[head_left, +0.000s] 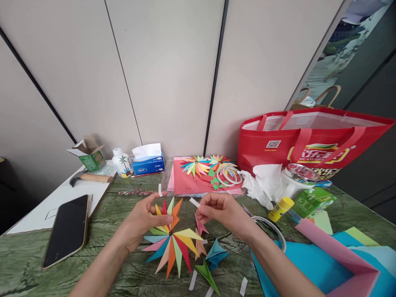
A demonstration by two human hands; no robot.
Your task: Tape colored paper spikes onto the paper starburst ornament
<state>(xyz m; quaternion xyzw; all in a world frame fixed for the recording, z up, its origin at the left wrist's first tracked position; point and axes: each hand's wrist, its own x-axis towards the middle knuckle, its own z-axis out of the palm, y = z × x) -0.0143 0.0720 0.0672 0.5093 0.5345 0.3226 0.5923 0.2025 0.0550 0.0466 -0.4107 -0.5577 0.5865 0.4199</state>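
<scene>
My left hand [139, 216] grips a many-pointed folded paper star [177, 245] at its upper left edge. A white strip [160, 189] clings to this hand's index fingertip. My right hand [220, 210] is closed in a pinch on a short white tape strip [194, 202], apart from the star. Below it lie loose folded paper pieces: pink [201, 225], peach [200, 246], blue [217, 255] and green [206, 273]. More white strips [193, 280] lie near the front edge of view.
A phone [66, 231] rests at left. Behind stand a tissue box [149, 165], a white bottle [122, 163] and two finished stars [195, 166] on red paper [185, 183]. At right are a glue stick [281, 208], scissors [247, 210], coloured sheets [297, 264] and a red bag [269, 144].
</scene>
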